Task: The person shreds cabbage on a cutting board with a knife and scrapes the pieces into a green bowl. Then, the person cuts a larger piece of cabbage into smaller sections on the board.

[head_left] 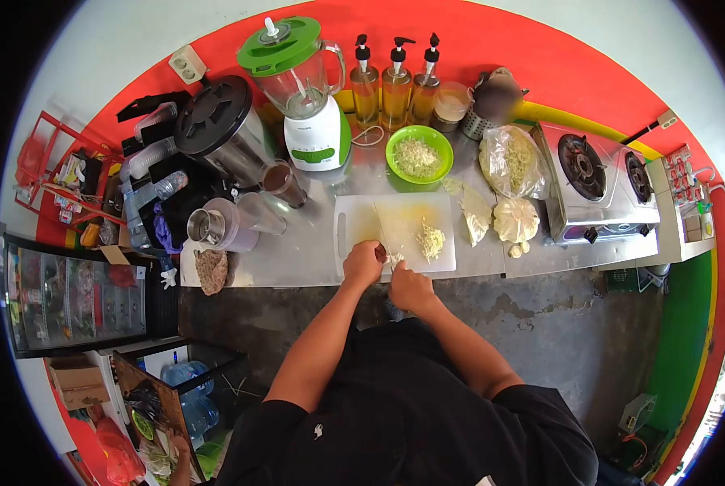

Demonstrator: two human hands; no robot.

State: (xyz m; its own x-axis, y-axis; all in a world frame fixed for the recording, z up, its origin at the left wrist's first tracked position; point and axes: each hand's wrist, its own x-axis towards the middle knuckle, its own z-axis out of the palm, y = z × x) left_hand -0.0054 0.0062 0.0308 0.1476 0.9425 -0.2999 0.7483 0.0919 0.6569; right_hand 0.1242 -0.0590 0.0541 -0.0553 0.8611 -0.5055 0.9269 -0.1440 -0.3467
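Steel counter (297,247), white cutting board (354,220) — my left hand (364,264) curls tight at its near edge, my right hand (411,288) closed just beside — grip contents hidden.

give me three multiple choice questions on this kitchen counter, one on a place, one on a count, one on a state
1. Where does the green bowl stand?
A on the stove
B behind the cutting board
C on the floor

2. How many pump bottles line the wall?
A two
B three
C five

3. The green lid of the blender is:
A on the jug
B lying on the counter
C in a hand

Answers:
1 B, it sits just beyond the board's far edge.
2 B, three black pumps show in a row.
3 A, the lid caps the jug.
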